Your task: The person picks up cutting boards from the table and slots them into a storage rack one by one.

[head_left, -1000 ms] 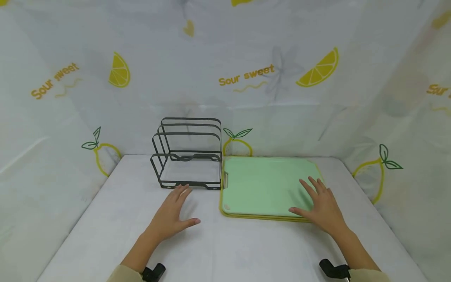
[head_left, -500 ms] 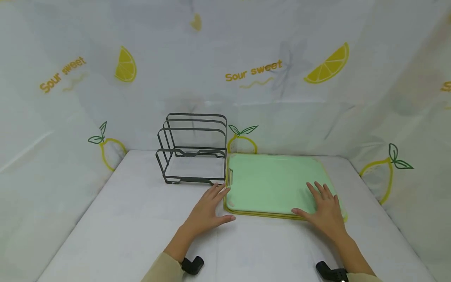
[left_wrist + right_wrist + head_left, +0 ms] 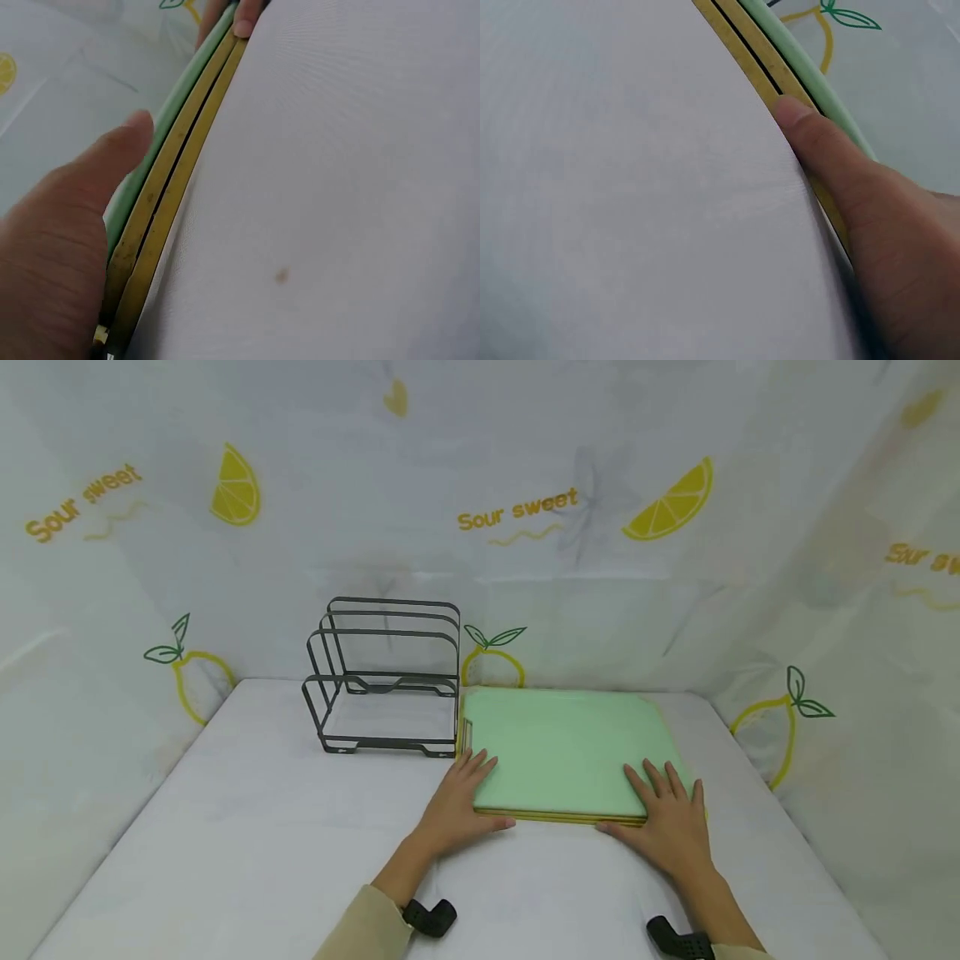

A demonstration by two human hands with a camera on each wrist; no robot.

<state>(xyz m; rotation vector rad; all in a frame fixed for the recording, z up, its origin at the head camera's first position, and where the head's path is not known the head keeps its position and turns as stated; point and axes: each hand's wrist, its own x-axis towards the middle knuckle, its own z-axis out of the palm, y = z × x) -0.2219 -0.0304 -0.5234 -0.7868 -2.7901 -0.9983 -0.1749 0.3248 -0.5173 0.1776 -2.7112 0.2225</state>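
A stack of cutting boards lies flat on the table, a light green cutting board [image 3: 562, 735] on top and yellow edges [image 3: 169, 172] below it. My left hand [image 3: 453, 810] is at the front left corner, fingers spread over the green surface, thumb stretched along the front side. At the front right corner my right hand [image 3: 667, 827] lies with its fingers spread on top. Its thumb [image 3: 810, 127] touches the yellow front edge in the right wrist view. Neither hand curls round the boards.
Just left of the boards stands a black wire rack [image 3: 390, 744] with several upright loops. A white cloth [image 3: 247, 843] covers the table. Behind it hangs a white sheet [image 3: 525, 435] printed with lemons.
My left hand has moved right from in front of the rack to the boards' left corner. My right hand has come down onto the right corner. The head view has shifted slightly.
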